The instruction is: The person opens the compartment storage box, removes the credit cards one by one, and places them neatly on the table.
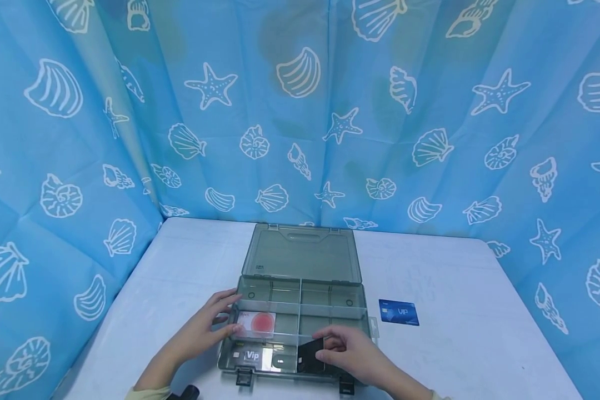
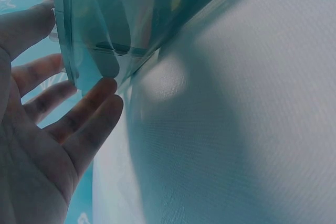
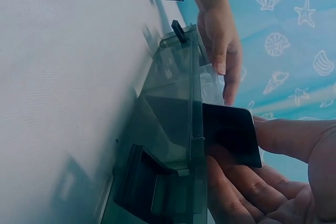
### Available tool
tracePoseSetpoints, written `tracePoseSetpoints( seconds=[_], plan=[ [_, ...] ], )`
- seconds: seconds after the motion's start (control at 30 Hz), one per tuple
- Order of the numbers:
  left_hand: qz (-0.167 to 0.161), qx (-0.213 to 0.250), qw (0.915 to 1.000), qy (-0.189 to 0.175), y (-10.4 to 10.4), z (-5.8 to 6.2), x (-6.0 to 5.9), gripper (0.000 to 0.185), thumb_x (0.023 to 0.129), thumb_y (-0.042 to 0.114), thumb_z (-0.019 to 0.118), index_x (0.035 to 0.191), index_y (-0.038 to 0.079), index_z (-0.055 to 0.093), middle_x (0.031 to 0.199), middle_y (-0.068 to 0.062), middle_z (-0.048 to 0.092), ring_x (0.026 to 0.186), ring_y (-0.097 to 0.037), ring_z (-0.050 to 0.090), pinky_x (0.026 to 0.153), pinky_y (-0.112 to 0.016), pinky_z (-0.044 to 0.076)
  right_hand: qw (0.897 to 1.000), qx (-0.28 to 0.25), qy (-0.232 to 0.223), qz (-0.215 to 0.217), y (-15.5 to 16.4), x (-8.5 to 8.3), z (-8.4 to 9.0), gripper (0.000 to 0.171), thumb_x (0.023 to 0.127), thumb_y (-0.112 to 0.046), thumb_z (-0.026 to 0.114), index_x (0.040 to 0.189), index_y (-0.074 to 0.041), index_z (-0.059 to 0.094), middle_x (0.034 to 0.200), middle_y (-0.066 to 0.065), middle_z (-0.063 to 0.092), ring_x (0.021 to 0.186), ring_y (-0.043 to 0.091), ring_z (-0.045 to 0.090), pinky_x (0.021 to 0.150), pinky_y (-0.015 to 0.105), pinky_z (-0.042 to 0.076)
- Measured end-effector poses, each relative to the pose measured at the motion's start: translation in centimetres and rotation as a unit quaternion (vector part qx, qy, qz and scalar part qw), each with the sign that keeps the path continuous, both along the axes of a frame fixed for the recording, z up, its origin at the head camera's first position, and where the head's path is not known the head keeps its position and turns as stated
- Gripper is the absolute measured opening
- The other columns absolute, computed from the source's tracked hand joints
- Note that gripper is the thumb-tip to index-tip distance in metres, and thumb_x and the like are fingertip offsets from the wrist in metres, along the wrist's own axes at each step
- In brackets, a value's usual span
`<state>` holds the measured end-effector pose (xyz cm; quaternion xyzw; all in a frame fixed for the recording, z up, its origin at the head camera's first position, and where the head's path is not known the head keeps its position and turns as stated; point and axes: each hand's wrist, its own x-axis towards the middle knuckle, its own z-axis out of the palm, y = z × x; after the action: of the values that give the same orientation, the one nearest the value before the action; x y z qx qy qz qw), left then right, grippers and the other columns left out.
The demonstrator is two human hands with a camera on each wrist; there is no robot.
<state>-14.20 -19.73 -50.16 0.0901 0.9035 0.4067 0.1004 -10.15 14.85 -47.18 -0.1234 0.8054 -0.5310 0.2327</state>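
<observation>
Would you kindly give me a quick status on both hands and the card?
Left hand open, fingers against the grey translucent compartment box. Right hand pinching the black card over the box's near-right compartment. Nothing blocking; blue VIP card lies on the table.

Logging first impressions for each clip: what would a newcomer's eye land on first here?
Most likely the open, smoky-clear compartment box in the middle of the white table, with both hands at its near edge. The right hand pinches a black card over the front right compartment, while the left hand rests against the box's left side, beside a white card with a red circle. A blue VIP card lies alone on the table, right of the box.
</observation>
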Motion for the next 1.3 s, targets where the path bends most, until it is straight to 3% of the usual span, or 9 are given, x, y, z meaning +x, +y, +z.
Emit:
tracePoseSetpoints(
  seconds=[0.43, 0.7, 0.93, 1.3],
  plan=[
    [-0.006, -0.004, 0.9999, 0.009, 0.0, -0.2, 0.1, 0.070, 0.090, 0.037, 0.078, 0.151, 0.017, 0.049, 0.159, -0.011, 0.037, 0.128, -0.040, 0.056, 0.107, -0.054, 0.051, 1.000, -0.004, -0.013, -0.004, 0.6, 0.0, -0.4, 0.036, 0.093, -0.017, 0.075, 0.125, -0.002, 0.067, 0.099, 0.003, 0.073, 0.093, 0.019, 0.068, 0.083, 0.041, 0.064],
    [0.000, -0.009, 0.9999, 0.009, 0.0, -0.2, 0.1, 0.071, 0.089, 0.039, 0.079, 0.151, 0.019, 0.050, 0.159, -0.010, 0.037, 0.127, -0.040, 0.057, 0.104, -0.057, 0.052, 0.998, -0.032, -0.036, -0.032, 1.3, 0.2, -0.5, 0.038, 0.092, -0.009, 0.073, 0.128, 0.001, 0.065, 0.083, 0.003, 0.065, 0.083, 0.021, 0.068, 0.067, 0.033, 0.065],
    [-0.004, -0.005, 0.9999, 0.008, 0.0, -0.2, 0.1, 0.071, 0.090, 0.039, 0.078, 0.151, 0.019, 0.049, 0.159, -0.011, 0.036, 0.128, -0.040, 0.056, 0.105, -0.057, 0.052, 0.998, -0.033, -0.032, -0.044, 2.2, 0.2, -0.4, 0.035, 0.093, -0.005, 0.071, 0.127, 0.001, 0.066, 0.095, 0.006, 0.072, 0.089, 0.021, 0.071, 0.065, 0.034, 0.065],
    [0.000, -0.004, 1.0000, 0.000, 0.1, 0.1, 0.2, 0.070, 0.090, 0.040, 0.078, 0.151, 0.019, 0.050, 0.159, -0.009, 0.036, 0.128, -0.039, 0.056, 0.105, -0.058, 0.052, 0.998, -0.019, -0.004, -0.065, 4.2, 0.1, -0.3, 0.028, 0.095, -0.003, 0.066, 0.123, -0.001, 0.068, 0.096, 0.006, 0.072, 0.090, 0.021, 0.068, 0.066, 0.032, 0.064]
  ],
)
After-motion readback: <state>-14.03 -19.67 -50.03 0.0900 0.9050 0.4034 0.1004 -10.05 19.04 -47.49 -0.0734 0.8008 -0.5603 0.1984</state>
